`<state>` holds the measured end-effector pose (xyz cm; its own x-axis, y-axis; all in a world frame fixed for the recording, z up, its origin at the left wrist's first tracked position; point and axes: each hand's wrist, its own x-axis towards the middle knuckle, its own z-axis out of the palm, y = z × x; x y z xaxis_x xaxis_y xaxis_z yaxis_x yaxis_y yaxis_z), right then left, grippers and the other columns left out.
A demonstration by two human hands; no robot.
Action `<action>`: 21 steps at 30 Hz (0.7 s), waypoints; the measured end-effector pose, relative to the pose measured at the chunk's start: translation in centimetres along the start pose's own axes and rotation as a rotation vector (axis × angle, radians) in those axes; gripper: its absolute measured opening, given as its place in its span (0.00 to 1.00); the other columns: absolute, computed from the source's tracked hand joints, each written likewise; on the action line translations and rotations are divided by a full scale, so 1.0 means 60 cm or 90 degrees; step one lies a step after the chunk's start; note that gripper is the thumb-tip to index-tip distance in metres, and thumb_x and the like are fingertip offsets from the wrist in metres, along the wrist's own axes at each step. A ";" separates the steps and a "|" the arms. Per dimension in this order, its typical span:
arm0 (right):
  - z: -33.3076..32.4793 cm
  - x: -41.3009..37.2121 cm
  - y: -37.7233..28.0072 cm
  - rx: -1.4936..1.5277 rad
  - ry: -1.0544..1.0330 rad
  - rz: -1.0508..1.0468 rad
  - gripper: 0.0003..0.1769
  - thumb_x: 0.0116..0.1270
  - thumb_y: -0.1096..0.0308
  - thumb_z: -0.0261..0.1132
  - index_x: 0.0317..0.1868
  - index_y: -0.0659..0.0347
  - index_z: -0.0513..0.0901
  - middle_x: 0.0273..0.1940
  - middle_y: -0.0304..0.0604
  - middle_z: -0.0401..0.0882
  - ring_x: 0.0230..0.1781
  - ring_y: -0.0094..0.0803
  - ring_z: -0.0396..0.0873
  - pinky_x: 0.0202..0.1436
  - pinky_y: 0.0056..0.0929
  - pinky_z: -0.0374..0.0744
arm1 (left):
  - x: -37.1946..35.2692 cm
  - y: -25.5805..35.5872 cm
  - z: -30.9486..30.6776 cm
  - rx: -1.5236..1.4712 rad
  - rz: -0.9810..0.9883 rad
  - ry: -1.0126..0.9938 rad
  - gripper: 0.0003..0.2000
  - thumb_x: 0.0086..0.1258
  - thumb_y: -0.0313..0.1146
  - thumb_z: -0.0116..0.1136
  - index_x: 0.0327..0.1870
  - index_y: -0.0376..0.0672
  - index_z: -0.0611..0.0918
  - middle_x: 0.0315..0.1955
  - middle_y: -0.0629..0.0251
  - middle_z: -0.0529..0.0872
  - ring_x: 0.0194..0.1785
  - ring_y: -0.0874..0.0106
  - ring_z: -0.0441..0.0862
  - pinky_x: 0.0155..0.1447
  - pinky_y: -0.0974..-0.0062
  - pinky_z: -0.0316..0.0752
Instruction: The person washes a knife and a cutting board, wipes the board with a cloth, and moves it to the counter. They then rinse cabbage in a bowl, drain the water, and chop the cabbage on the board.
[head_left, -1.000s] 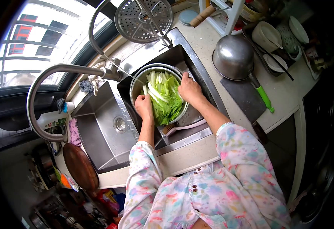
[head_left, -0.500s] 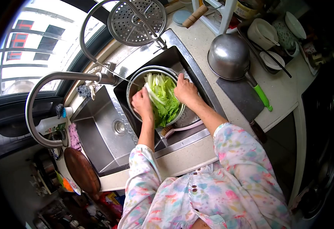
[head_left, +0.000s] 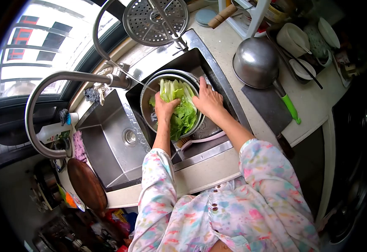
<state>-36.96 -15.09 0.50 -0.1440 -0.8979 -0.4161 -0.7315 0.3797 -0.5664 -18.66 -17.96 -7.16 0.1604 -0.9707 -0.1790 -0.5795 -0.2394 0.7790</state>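
Leafy green lettuce (head_left: 183, 119) fills a round metal pot (head_left: 145, 103) standing in the right sink basin. My left hand (head_left: 165, 108) is on the left side of the leaves, thumb and fingers spread around part of them. At the pot's right rim, my right hand (head_left: 208, 101) has its fingers apart, with the thumb touching the leaves. Whether the right fingers press on the rim or hover over it I cannot tell. A thin hose end reaches the pot's left rim.
Left of the pot are a second basin (head_left: 118, 138) and a curved faucet (head_left: 53, 77). A saucepan (head_left: 257, 63) with a green handle rests upside down by a dark board (head_left: 267, 109). A pink-handled brush (head_left: 204, 140) lies below the pot. A round wooden board (head_left: 87, 185) leans at left.
My left hand has shifted right over the leaves and its thumb has spread. My right hand has opened its fingers and moved slightly down and right. The view has tilted slightly.
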 end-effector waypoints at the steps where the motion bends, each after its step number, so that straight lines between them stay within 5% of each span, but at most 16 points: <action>1: 0.007 -0.006 0.005 -0.037 0.149 -0.120 0.37 0.55 0.68 0.61 0.65 0.66 0.57 0.54 0.61 0.72 0.51 0.56 0.74 0.54 0.49 0.71 | -0.001 -0.005 0.002 -0.018 0.005 0.000 0.36 0.38 0.35 0.75 0.54 0.39 0.72 0.43 0.53 0.83 0.47 0.59 0.81 0.53 0.67 0.73; 3: 0.026 -0.018 0.016 -0.105 0.440 -0.370 0.39 0.53 0.70 0.64 0.66 0.64 0.58 0.54 0.57 0.72 0.51 0.53 0.73 0.55 0.47 0.71 | 0.004 -0.022 0.012 -0.047 0.039 0.008 0.36 0.38 0.34 0.75 0.53 0.37 0.73 0.42 0.53 0.83 0.47 0.61 0.81 0.52 0.67 0.73; 5: 0.046 -0.018 0.002 -0.029 0.413 -0.534 0.32 0.54 0.77 0.62 0.61 0.67 0.64 0.56 0.56 0.67 0.47 0.49 0.73 0.51 0.41 0.73 | 0.020 -0.041 0.022 -0.092 0.065 -0.012 0.35 0.37 0.34 0.75 0.52 0.36 0.73 0.42 0.53 0.83 0.46 0.63 0.81 0.52 0.68 0.74; 7: 0.073 -0.012 -0.024 0.000 0.260 -0.500 0.29 0.56 0.79 0.58 0.60 0.69 0.64 0.55 0.59 0.67 0.48 0.50 0.74 0.50 0.41 0.75 | 0.027 -0.037 0.019 -0.153 0.084 -0.064 0.34 0.37 0.33 0.75 0.51 0.35 0.74 0.42 0.54 0.83 0.46 0.64 0.81 0.51 0.68 0.74; 8: 0.091 0.004 -0.034 -0.002 0.311 -0.469 0.29 0.57 0.78 0.56 0.61 0.70 0.63 0.51 0.59 0.69 0.48 0.52 0.75 0.48 0.43 0.76 | 0.025 -0.022 0.009 -0.166 0.069 -0.128 0.33 0.37 0.33 0.74 0.50 0.35 0.75 0.41 0.55 0.83 0.45 0.64 0.81 0.50 0.69 0.75; 11: 0.123 0.051 -0.042 -0.036 0.109 -0.258 0.14 0.58 0.76 0.57 0.45 0.68 0.68 0.40 0.59 0.76 0.38 0.55 0.80 0.39 0.46 0.79 | 0.001 -0.002 -0.004 -0.194 0.083 -0.070 0.35 0.36 0.34 0.74 0.52 0.35 0.74 0.43 0.53 0.82 0.47 0.62 0.80 0.52 0.67 0.74; 15: 0.095 0.015 -0.053 -0.008 0.220 -0.363 0.05 0.59 0.73 0.58 0.33 0.63 0.70 0.35 0.52 0.77 0.33 0.50 0.80 0.35 0.44 0.79 | -0.017 0.006 -0.015 0.069 0.027 -0.016 0.38 0.42 0.46 0.72 0.55 0.36 0.73 0.50 0.47 0.75 0.57 0.54 0.72 0.61 0.62 0.68; 18: 0.044 -0.029 -0.069 0.100 0.417 -0.496 0.05 0.59 0.74 0.56 0.36 0.63 0.71 0.36 0.50 0.74 0.33 0.46 0.80 0.32 0.42 0.79 | -0.048 0.045 -0.019 0.257 0.014 0.083 0.38 0.45 0.49 0.69 0.57 0.37 0.72 0.49 0.49 0.72 0.57 0.52 0.70 0.56 0.60 0.69; 21: 0.095 -0.030 -0.035 -0.037 0.279 -0.520 0.06 0.59 0.76 0.56 0.38 0.64 0.71 0.40 0.50 0.72 0.33 0.46 0.80 0.33 0.40 0.80 | -0.057 0.051 -0.021 0.375 0.079 0.145 0.39 0.45 0.51 0.69 0.59 0.40 0.71 0.54 0.49 0.70 0.60 0.54 0.67 0.56 0.58 0.66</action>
<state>-31.39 -12.99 -1.61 0.2002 -0.8902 0.4092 -0.7476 -0.4088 -0.5235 -19.96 -15.31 -3.40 0.1918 -0.9786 0.0740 -0.9360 -0.1597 0.3137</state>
